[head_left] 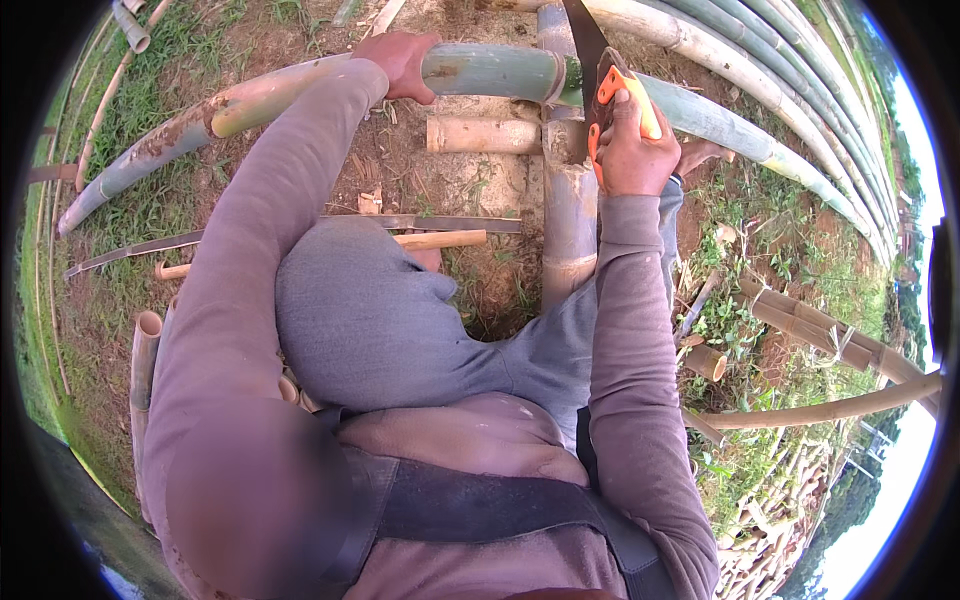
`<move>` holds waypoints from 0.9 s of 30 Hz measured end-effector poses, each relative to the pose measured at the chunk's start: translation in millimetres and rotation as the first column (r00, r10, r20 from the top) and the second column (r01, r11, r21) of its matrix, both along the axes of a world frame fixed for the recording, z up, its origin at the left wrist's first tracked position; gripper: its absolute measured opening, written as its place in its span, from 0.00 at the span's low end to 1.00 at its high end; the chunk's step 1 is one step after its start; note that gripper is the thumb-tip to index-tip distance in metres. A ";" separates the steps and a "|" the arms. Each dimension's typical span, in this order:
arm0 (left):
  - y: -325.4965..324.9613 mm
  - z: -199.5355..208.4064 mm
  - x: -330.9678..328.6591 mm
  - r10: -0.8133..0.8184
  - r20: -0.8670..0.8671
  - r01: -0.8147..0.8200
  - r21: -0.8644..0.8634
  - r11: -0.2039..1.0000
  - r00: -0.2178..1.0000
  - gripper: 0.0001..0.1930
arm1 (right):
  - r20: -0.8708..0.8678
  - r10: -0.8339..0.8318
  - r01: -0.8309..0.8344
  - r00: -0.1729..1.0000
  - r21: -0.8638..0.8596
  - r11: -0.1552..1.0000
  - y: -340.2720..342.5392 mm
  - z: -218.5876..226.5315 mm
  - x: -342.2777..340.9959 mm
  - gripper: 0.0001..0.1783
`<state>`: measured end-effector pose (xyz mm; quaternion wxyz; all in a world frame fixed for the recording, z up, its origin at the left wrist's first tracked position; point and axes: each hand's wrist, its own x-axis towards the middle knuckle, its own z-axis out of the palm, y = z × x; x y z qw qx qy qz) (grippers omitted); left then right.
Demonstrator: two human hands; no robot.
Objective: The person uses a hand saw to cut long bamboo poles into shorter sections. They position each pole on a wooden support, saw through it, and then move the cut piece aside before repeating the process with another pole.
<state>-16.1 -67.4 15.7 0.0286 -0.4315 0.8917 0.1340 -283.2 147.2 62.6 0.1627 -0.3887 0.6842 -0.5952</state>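
My right hand [640, 155] is clenched round the grip of the orange-handled saw [588, 40], blade over the green bamboo pole [490, 72] at one o'clock; my left hand [402, 65] grasps that pole at eleven; should that hold slacken, the round pole could roll on the bamboo support [570, 215], making the blade skip; a severed end could drop toward my foot [706, 154] at two.

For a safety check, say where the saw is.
In the head view, the saw is right of top centre, in the right hand, across the green bamboo pole.
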 end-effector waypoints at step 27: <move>4.9 6.9 -18.1 0.004 0.162 0.002 -0.039 0.999 0.987 0.50 | -0.009 0.015 -0.016 1.000 -0.151 0.988 9.9 -23.5 12.6 0.16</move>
